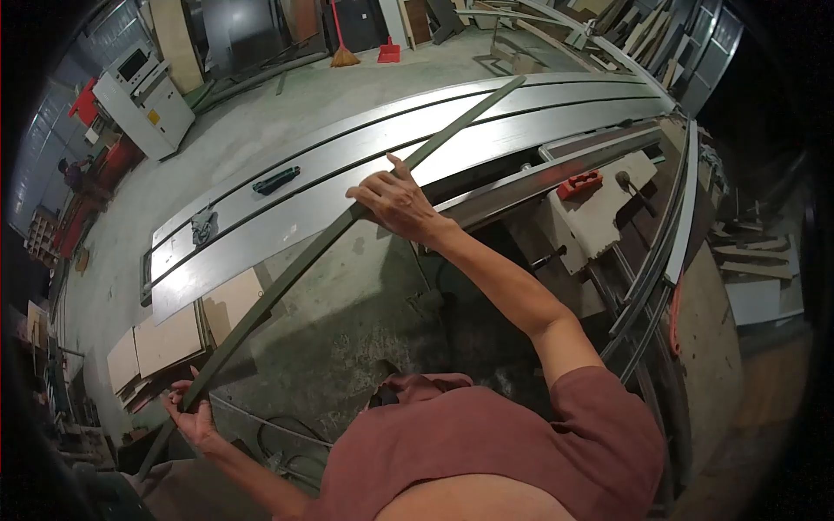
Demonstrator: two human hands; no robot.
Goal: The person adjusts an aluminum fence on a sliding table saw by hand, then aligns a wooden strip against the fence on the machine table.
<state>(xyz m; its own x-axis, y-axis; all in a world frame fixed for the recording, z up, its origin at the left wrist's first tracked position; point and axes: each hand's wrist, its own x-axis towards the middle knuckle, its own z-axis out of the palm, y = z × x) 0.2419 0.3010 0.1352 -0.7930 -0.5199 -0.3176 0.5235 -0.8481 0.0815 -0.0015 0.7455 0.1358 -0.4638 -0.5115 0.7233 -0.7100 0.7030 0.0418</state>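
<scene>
A long, narrow dark-green strip (pixel 295 269) runs diagonally from the lower left to the upper right. My right hand (pixel 398 207) grips it around its middle, fingers curled over it and the thumb lying along its upper side. Nearer its lower end, my left hand (pixel 193 417) holds it from beneath, with fingers on both sides. The upper part of the strip overlaps the long silver metal table (pixel 347 156) with dark grooves. A dark green tool-like object (pixel 276 180) and a crumpled grey cloth (pixel 204 227) lie on that table.
Flat tan boards (pixel 169 334) are stacked at the table's left end. To the right are a red block-shaped tool (pixel 579 184), a dark-knobbed handle (pixel 636 193) and metal rails (pixel 651 269). A white control cabinet (pixel 146 102) stands far left; a person (pixel 74 176) is beyond it.
</scene>
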